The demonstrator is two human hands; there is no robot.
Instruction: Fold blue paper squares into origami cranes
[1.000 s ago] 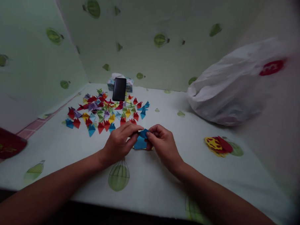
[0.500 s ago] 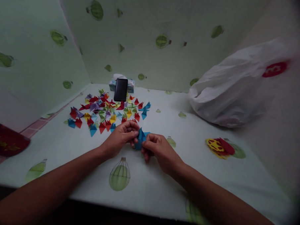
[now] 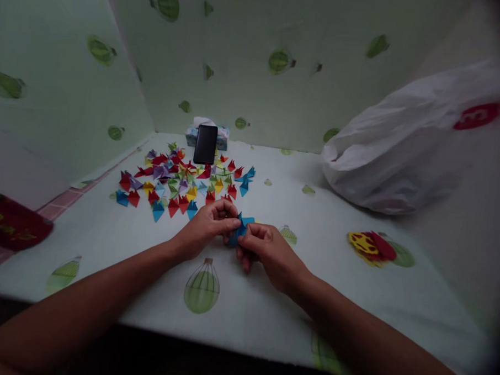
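Note:
A small blue origami crane [image 3: 241,228] is held between my two hands above the middle of the table. My left hand [image 3: 212,226] pinches its upper left part between thumb and fingers. From the right, my right hand [image 3: 268,249] grips the lower right side, and its fingers hide part of the folds. Beyond my hands, many folded paper cranes [image 3: 173,207] in red, blue, yellow, green, purple and orange lie spread over the far left of the table.
Behind the cranes a black phone [image 3: 205,144] leans on a tissue box [image 3: 223,137]. A white plastic bag [image 3: 384,154] bulges at the right. Near it lie yellow and red cut-out pieces [image 3: 369,247]. A dark red item [image 3: 14,221] sits at the left edge.
My left thumb and fingers have shifted onto the crane's raised point, and the crane now looks flatter and more tilted. The view has moved slightly. Both hands keep their hold.

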